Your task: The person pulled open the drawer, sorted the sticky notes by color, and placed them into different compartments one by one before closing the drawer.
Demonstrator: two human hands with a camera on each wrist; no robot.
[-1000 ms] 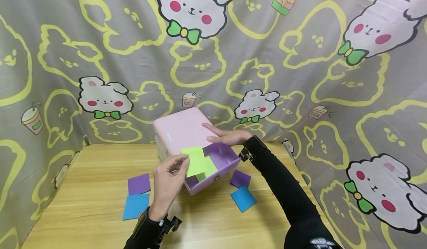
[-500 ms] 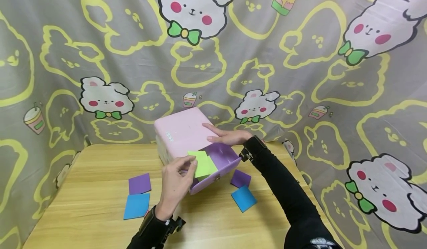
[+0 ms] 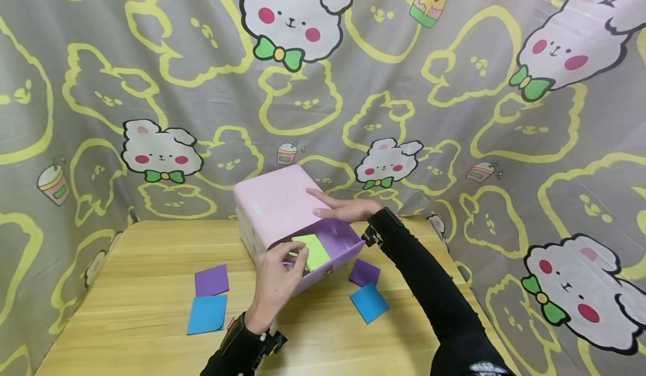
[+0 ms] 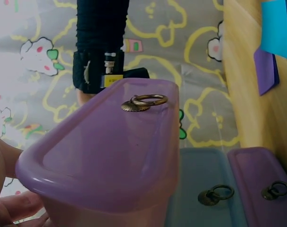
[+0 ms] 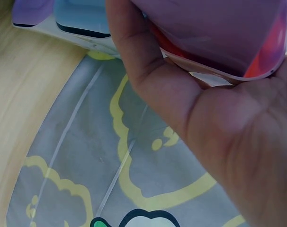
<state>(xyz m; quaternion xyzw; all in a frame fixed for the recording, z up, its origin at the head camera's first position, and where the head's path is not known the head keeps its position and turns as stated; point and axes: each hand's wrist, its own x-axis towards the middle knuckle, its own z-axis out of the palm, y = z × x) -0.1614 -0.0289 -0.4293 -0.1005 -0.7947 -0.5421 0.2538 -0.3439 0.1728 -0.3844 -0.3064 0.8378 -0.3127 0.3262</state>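
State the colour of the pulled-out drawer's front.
The drawer front is purple, with a brass-coloured ring pull; it shows best in the left wrist view.

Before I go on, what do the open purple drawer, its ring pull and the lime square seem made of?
Purple drawer: likely plastic, glossy, with highlights on its smooth rounded edge.
Ring pull: probably metal, dull brassy shine, ribbed plate.
Lime square: thin, matte; paper, card or foam, I can't tell.

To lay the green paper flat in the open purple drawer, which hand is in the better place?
Probably the left hand: it is at the purple drawer and seems to pinch the green paper. The right hand rests on the pink box, farther from the paper.
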